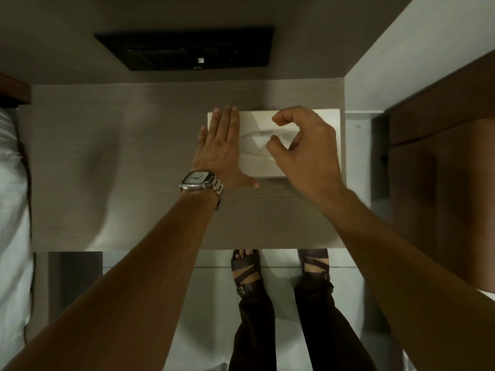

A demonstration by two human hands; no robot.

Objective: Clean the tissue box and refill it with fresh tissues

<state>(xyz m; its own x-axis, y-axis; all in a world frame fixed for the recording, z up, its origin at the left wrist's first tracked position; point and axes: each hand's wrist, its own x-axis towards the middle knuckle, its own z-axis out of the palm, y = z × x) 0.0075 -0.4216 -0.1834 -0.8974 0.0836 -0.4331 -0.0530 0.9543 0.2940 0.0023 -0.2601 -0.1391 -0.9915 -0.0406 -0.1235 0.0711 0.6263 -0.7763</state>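
Note:
A white tissue box (pixel 257 119) lies flat at the back right of a pale wood bedside table (pixel 134 183). A crumpled white tissue (pixel 258 141) shows in the slot on its top. My left hand (pixel 223 149) lies flat, fingers straight, pressing on the box's left end; a metal watch is on that wrist. My right hand (pixel 305 145) hovers over the slot with thumb and fingers curled, and its fingertips touch the tissue. The box's right part is hidden under this hand.
A black panel (pixel 187 49) is set into the wall behind the table. A bed with white linen (pixel 10 196) lies at the left. A dark wooden door or cabinet (pixel 442 170) stands at the right. My sandalled feet (pixel 249 271) stand at the table's front edge.

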